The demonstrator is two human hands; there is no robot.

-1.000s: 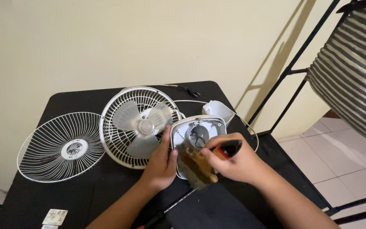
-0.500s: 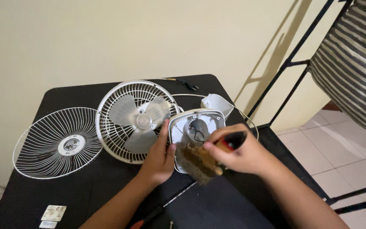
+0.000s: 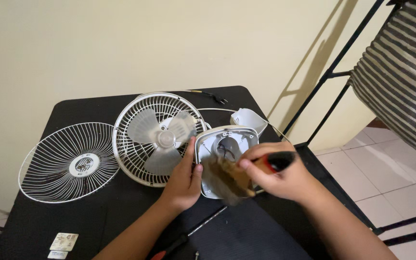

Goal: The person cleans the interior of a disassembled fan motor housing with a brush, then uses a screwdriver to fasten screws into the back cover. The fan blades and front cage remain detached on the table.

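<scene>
The right hand [image 3: 285,175] has its fingers clenched around a paintbrush [image 3: 246,174] with a red and black handle; the brown bristles are blurred, and they seem to touch the inner face of the white fan housing [image 3: 225,147], though the blur leaves that uncertain. The left hand [image 3: 185,179] grips the housing's left edge, thumb stretched up along the rim and fingers curled at its lower left side. The housing lies with its hollow side up, a round opening and some dark wiring visible inside, near the middle of the desk [image 3: 97,221] and towards its right edge.

Just left of the housing, touching or nearly touching it, lies the rear fan grille [image 3: 136,144], white, with the pale three-bladed fan blade [image 3: 162,137] still sitting in it. Further left, overlapping that grille's rim, the front fan grille [image 3: 71,161] lies flat near the desk's left edge. Behind the housing, by the far right corner, sits a small white cover piece [image 3: 250,119], and a white cord [image 3: 217,110] curves past it. A black plug [image 3: 215,97] rests at the far edge. Along the near edge lie a screwdriver [image 3: 188,233] with a red handle, partly hidden by the left forearm, and two small cards [image 3: 63,241] close to the near left corner.
</scene>
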